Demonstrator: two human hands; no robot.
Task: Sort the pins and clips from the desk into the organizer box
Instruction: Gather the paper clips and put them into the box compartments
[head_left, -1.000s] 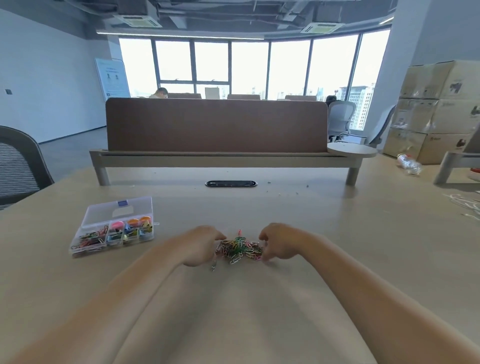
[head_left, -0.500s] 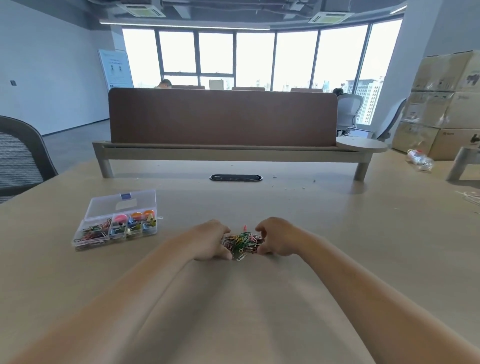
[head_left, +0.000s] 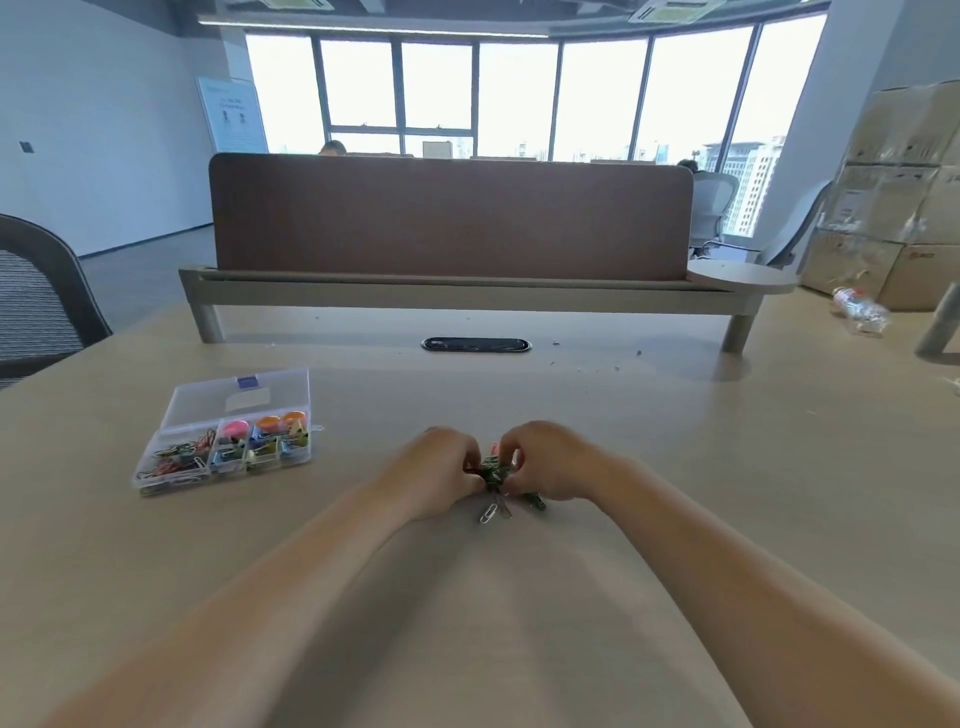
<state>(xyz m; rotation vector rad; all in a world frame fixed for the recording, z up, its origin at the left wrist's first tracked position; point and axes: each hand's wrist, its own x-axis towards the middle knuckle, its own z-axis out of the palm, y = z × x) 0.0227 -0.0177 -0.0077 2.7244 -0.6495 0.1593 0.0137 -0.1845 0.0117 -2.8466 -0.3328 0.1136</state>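
Clips (head_left: 491, 474) lie in a small tangled heap on the worktop (head_left: 675, 467), squeezed between both hands; the left hand (head_left: 441, 470) curls its fingers against the heap's left side; the right hand (head_left: 550, 462) pinches it from above and from the right; a silver clip (head_left: 488, 514) and a green clip (head_left: 536, 502) lie loose just in front. The box (head_left: 223, 477) stands well apart to the left, lid open, its compartments part filled. The clips look like light, stiff wire, slick and apt to hook together; a loose scoop would likely shed some; a firm two-sided pinch low on the heap seems the best hold.
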